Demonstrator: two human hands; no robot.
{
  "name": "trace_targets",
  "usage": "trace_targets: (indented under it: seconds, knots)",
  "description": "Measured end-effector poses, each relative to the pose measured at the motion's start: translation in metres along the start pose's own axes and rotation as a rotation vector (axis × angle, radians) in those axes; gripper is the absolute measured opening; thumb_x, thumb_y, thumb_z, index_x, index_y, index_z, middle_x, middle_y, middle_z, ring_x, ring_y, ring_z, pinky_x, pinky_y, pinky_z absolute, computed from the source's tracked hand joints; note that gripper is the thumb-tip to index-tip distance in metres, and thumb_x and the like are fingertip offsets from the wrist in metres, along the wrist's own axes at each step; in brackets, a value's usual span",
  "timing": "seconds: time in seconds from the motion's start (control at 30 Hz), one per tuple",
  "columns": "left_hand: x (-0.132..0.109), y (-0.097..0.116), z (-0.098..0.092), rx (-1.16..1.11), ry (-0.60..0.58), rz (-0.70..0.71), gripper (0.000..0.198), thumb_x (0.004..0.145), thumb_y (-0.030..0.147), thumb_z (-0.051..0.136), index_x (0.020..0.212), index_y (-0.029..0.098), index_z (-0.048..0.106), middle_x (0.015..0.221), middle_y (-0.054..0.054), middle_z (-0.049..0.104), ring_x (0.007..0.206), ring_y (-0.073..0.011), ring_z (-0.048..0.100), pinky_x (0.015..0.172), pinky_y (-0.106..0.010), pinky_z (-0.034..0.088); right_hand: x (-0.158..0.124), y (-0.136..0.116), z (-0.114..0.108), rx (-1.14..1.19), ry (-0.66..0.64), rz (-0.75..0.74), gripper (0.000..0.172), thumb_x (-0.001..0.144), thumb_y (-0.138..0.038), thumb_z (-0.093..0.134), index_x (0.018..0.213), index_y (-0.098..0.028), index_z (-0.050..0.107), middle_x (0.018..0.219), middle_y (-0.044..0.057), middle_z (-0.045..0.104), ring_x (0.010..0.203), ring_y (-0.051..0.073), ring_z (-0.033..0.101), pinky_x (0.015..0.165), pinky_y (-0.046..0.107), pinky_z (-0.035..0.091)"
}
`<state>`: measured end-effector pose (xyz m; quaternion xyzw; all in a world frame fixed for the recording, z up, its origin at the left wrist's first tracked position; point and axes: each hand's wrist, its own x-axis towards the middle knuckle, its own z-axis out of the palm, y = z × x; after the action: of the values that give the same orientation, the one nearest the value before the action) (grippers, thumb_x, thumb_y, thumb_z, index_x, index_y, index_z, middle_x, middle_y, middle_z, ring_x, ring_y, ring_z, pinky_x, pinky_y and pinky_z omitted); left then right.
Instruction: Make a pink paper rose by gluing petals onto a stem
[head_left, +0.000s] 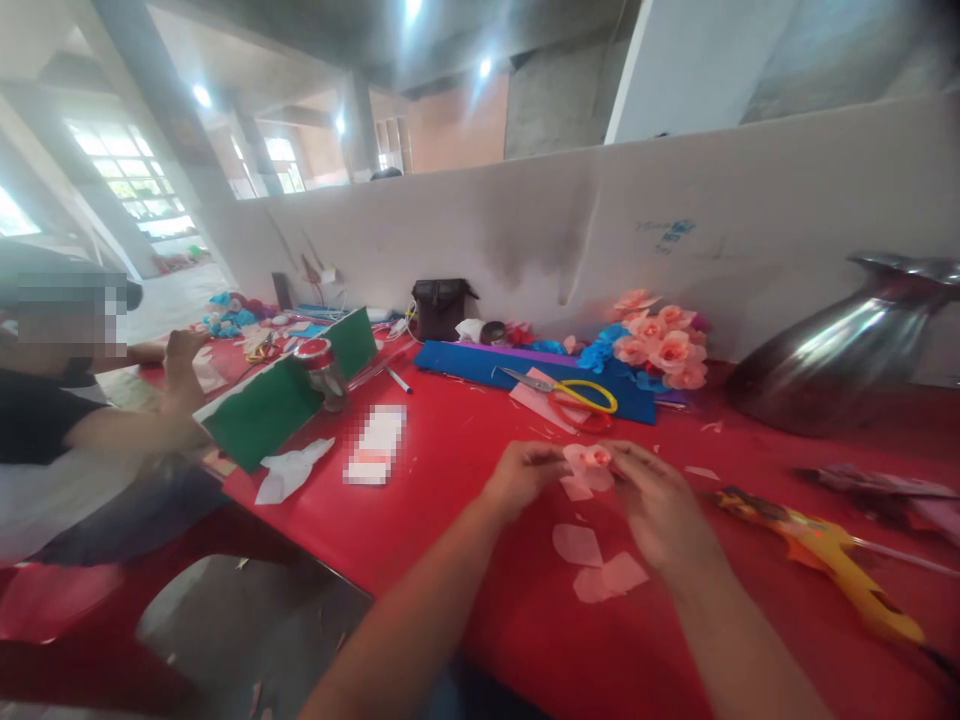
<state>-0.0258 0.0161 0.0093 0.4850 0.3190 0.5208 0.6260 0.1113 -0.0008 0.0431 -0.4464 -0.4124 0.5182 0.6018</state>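
Between my two hands is a pink paper flower [589, 460], held just above the red table. My left hand [523, 474] pinches its left edge, and my right hand [654, 500] grips the right side with bent fingers. Loose pink paper petals [602, 578] lie on the table below. Beyond the hands, scissors [581, 398] with yellow and red handles rest on pink paper and a blue folded sheet [465, 366]. To the right lies a yellow glue gun [844, 565] with a clear stick at its back.
A bunch of pink paper flowers [664, 345] and a metal jug [832, 345] stand at the back right. A green board [262, 415], a jar [321, 375] and a marker [399, 380] are at left. A person [97, 420] sits beyond the board.
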Motion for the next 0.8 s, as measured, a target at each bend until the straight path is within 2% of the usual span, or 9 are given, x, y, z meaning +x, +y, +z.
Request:
trace_targets:
  seconds: [0.13,0.3,0.47,0.67,0.8]
  knots:
    - [-0.005,0.002,0.001,0.028,-0.011,0.008,0.029,0.06,0.035,0.073,0.078,0.012,0.073,0.072,-0.007,0.069,0.07,-0.019,0.06,0.076,-0.032,0.042,-0.006,-0.003,0.001,0.043,0.011,0.035,0.013,0.057,-0.033,0.073,0.062,-0.023,0.065,0.066,0.0,0.061,0.064,0.016,0.053,0.065,0.029,0.041]
    - [-0.008,0.0,0.002,-0.014,-0.044,0.014,0.025,0.066,0.03,0.07,0.085,0.015,0.073,0.079,-0.006,0.07,0.076,-0.0193,0.062,0.079,-0.03,0.043,-0.007,0.002,-0.002,0.087,-0.039,0.003,0.016,0.065,-0.034,0.068,0.063,-0.02,0.061,0.065,-0.002,0.057,0.063,0.013,0.049,0.064,0.026,0.038]
    - [-0.011,0.003,0.005,-0.083,0.005,-0.004,0.025,0.063,0.028,0.072,0.085,0.016,0.073,0.078,-0.005,0.071,0.073,-0.0182,0.062,0.077,-0.03,0.044,-0.008,0.004,-0.005,-0.019,0.031,-0.117,0.015,0.07,-0.034,0.064,0.066,-0.02,0.06,0.063,-0.003,0.052,0.061,0.012,0.044,0.061,0.024,0.034]
    - [-0.01,0.002,0.005,-0.05,0.052,0.065,0.021,0.065,0.025,0.07,0.083,0.015,0.073,0.08,-0.006,0.07,0.079,-0.0199,0.061,0.08,-0.031,0.043,-0.012,0.003,-0.002,-0.175,-0.005,-0.189,0.016,0.071,-0.034,0.06,0.063,-0.02,0.059,0.067,-0.002,0.055,0.069,0.015,0.049,0.067,0.027,0.036]
    - [-0.008,0.0,0.003,0.01,0.092,0.109,0.02,0.064,0.022,0.068,0.083,0.016,0.073,0.085,-0.006,0.069,0.084,-0.0204,0.06,0.083,-0.031,0.042,-0.012,0.003,-0.003,-0.291,0.018,-0.235,0.016,0.071,-0.034,0.059,0.065,-0.02,0.062,0.077,0.002,0.06,0.078,0.018,0.052,0.07,0.029,0.037]
